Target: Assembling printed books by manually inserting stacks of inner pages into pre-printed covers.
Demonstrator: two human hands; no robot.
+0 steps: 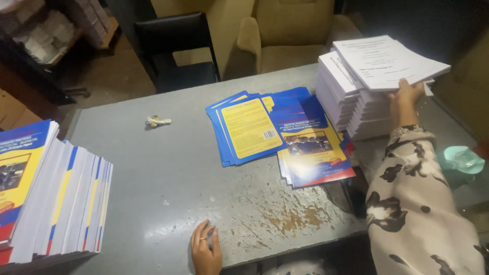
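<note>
Head view: right hand (405, 99) lifts paper bundle (389, 61)

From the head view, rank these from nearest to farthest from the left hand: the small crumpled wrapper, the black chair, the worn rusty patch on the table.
Measured from the left hand, resting at the table's near edge:
1. Worn rusty patch, just to its right on the tabletop.
2. Small crumpled wrapper, farther up the table, slightly left.
3. Black chair, beyond the table's far edge.
</note>
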